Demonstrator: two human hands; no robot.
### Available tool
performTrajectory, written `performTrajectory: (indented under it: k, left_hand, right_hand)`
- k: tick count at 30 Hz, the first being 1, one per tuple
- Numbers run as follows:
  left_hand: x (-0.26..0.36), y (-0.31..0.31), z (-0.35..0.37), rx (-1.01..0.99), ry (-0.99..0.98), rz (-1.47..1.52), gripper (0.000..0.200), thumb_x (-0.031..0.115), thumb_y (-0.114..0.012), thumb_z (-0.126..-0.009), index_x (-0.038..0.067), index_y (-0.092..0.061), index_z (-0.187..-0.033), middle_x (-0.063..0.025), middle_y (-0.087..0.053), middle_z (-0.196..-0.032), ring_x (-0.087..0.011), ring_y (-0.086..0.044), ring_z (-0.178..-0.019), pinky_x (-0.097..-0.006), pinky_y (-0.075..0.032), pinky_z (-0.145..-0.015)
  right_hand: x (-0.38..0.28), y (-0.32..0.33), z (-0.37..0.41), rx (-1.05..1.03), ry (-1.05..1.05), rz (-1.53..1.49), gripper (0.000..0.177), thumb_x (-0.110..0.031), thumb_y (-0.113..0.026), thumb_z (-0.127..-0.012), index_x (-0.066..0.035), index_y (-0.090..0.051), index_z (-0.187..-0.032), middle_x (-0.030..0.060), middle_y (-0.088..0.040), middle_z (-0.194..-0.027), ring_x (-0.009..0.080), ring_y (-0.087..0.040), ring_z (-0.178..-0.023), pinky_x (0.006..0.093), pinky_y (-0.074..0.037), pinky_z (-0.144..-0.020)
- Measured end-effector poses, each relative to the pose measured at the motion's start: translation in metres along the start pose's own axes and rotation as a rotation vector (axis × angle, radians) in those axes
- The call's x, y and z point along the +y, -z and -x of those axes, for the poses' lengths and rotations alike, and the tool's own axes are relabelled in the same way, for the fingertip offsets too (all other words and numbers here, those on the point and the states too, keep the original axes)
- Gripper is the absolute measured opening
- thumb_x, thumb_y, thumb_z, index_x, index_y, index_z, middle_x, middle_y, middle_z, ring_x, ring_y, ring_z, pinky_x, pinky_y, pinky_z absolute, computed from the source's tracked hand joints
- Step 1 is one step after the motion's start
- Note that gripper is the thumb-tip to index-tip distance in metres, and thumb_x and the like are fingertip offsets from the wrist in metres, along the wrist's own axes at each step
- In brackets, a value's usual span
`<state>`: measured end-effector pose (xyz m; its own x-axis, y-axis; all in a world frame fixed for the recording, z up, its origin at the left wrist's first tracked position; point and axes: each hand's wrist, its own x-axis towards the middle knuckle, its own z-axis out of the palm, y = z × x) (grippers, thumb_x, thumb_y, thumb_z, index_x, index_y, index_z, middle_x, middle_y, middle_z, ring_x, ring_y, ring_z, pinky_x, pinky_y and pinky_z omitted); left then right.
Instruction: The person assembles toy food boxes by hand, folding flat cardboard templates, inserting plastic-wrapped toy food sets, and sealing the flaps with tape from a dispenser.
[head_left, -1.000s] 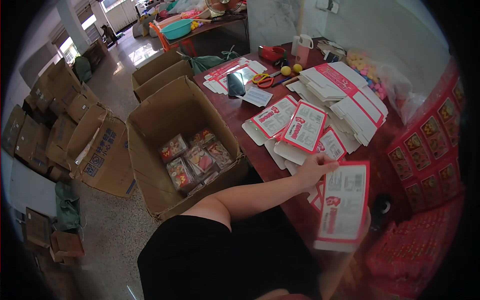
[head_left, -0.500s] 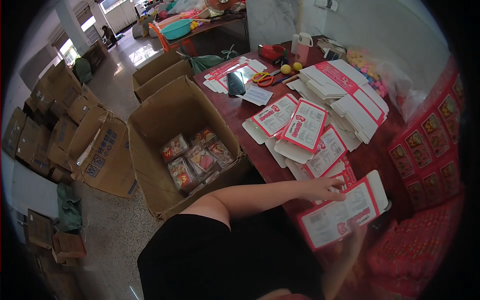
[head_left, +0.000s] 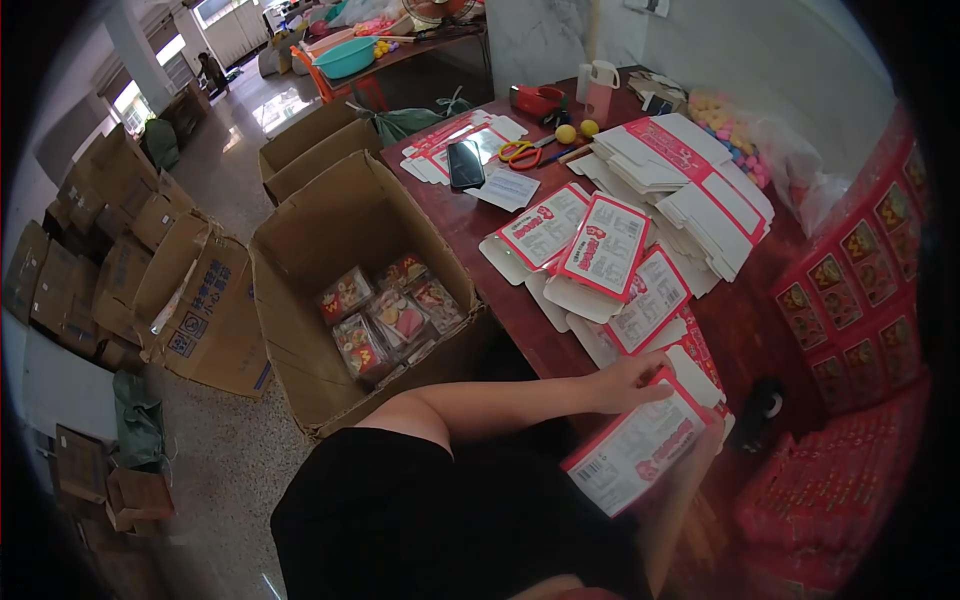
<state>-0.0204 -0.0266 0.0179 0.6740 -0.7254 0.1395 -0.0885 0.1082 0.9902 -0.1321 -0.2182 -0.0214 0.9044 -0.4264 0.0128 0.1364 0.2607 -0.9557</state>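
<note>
My left hand (head_left: 632,384) is closed on the upper edge of a red-and-white printed carton (head_left: 640,450), fingers bent near its white end flap. Around the carton's right end, by the flap, my right hand (head_left: 703,440) is closed too; part of its fingers is hidden. The carton is tilted and held over the front of the dark red table (head_left: 525,320). Just beyond it lie similar printed cartons (head_left: 648,298), overlapping one another. A black object with a pale round part (head_left: 757,412) rests to the right of my hands.
An open cardboard box (head_left: 300,250) holding clear packs (head_left: 400,315) stands left of the table. A stack of folded cartons (head_left: 680,165), scissors (head_left: 525,153) and a phone (head_left: 465,163) lie farther back. Red printed packages (head_left: 835,490) are piled at right.
The carton has shifted left and down and turned in my hands. My right hand has moved up to its flap end. The black object on the table has come into sight.
</note>
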Motion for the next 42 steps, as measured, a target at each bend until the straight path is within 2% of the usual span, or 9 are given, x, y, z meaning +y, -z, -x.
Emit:
performTrajectory:
  k: [2,5,8,11,14,17,21,32,42]
  left_hand:
    - [-0.020,0.005,-0.007,0.011,0.061,-0.041,0.018,0.019,-0.057,-0.090,0.003,-0.051,-0.097,-0.0036,-0.050,-0.097,-0.0103,-0.049,-0.084,-0.0254,-0.043,-0.075]
    - [-0.009,-0.007,-0.001,0.246,-0.259,-0.005,0.019,0.021,-0.060,-0.089,0.004,-0.052,-0.094,-0.0026,-0.052,-0.093,-0.0098,-0.050,-0.083,-0.0260,-0.043,-0.073]
    - [-0.005,-0.013,-0.001,0.286,-0.233,0.184,0.020,0.018,-0.064,-0.085,0.005,-0.052,-0.094,-0.0028,-0.052,-0.091,-0.0104,-0.050,-0.082,-0.0262,-0.043,-0.073]
    - [-0.007,-0.002,-0.008,0.147,-0.120,-0.195,0.027,0.011,-0.068,-0.080,0.004,-0.050,-0.099,-0.0039,-0.051,-0.090,-0.0114,-0.051,-0.085,-0.0265,-0.044,-0.076]
    - [0.013,-0.002,-0.009,0.124,-0.026,-0.112,0.030,0.010,-0.070,-0.078,0.004,-0.052,-0.101,-0.0044,-0.054,-0.091,-0.0112,-0.053,-0.081,-0.0252,-0.044,-0.072]
    - [0.009,-0.009,-0.015,0.188,-0.256,-0.025,0.021,0.014,-0.069,-0.079,0.004,-0.056,-0.092,-0.0036,-0.058,-0.088,-0.0084,-0.053,-0.076,-0.0244,-0.043,-0.065]
    - [0.035,-0.008,-0.019,0.170,-0.082,-0.112,0.015,0.015,-0.067,-0.081,0.002,-0.061,-0.083,-0.0022,-0.061,-0.083,-0.0067,-0.052,-0.071,-0.0243,-0.043,-0.062]
    - [0.024,0.013,0.006,-0.146,0.018,0.018,0.023,0.021,-0.055,-0.092,0.000,-0.061,-0.098,-0.0067,-0.059,-0.090,-0.0110,-0.053,-0.085,-0.0267,-0.043,-0.078]
    - [0.023,-0.027,0.012,0.213,-0.043,-0.042,0.022,0.023,-0.044,-0.097,0.001,-0.046,-0.098,-0.0097,-0.054,-0.087,-0.0158,-0.051,-0.085,-0.0291,-0.042,-0.078]
  right_hand:
    - [0.005,0.005,-0.004,0.017,0.083,0.107,0.021,-0.012,-0.050,-0.092,-0.003,-0.047,-0.111,0.0103,-0.051,-0.113,0.0178,-0.052,-0.099,0.0293,-0.040,-0.090]
    - [0.000,-0.004,-0.002,0.086,0.225,0.248,0.016,-0.012,-0.051,-0.091,0.000,-0.051,-0.103,0.0085,-0.054,-0.106,0.0176,-0.053,-0.096,0.0298,-0.039,-0.091]
    - [-0.017,-0.021,0.004,0.121,0.223,0.151,0.013,-0.006,-0.055,-0.088,0.001,-0.053,-0.098,0.0075,-0.055,-0.099,0.0166,-0.053,-0.094,0.0287,-0.039,-0.089]
    - [-0.008,0.003,-0.004,0.050,0.146,0.084,0.014,0.001,-0.058,-0.083,0.001,-0.054,-0.097,0.0065,-0.056,-0.096,0.0147,-0.053,-0.092,0.0263,-0.041,-0.085]
    - [-0.027,-0.011,-0.002,0.054,0.147,0.208,0.013,0.002,-0.059,-0.082,0.000,-0.054,-0.094,0.0052,-0.056,-0.094,0.0123,-0.052,-0.088,0.0238,-0.041,-0.081]
    - [-0.044,-0.029,0.002,0.128,0.157,0.197,0.007,0.000,-0.059,-0.083,-0.001,-0.055,-0.088,0.0038,-0.056,-0.090,0.0109,-0.051,-0.084,0.0228,-0.041,-0.078]
    - [-0.056,-0.022,-0.014,0.088,0.096,0.178,0.004,-0.001,-0.059,-0.083,-0.001,-0.055,-0.084,0.0040,-0.056,-0.088,0.0103,-0.051,-0.081,0.0227,-0.041,-0.077]
    - [-0.025,0.010,0.008,0.046,0.075,0.323,0.014,-0.002,-0.063,-0.082,0.004,-0.064,-0.095,0.0091,-0.065,-0.096,0.0146,-0.058,-0.089,0.0262,-0.044,-0.083]
    - [-0.028,-0.010,0.012,0.115,0.253,0.147,0.027,-0.006,-0.055,-0.089,0.004,-0.053,-0.115,0.0137,-0.062,-0.106,0.0164,-0.058,-0.097,0.0275,-0.044,-0.087]
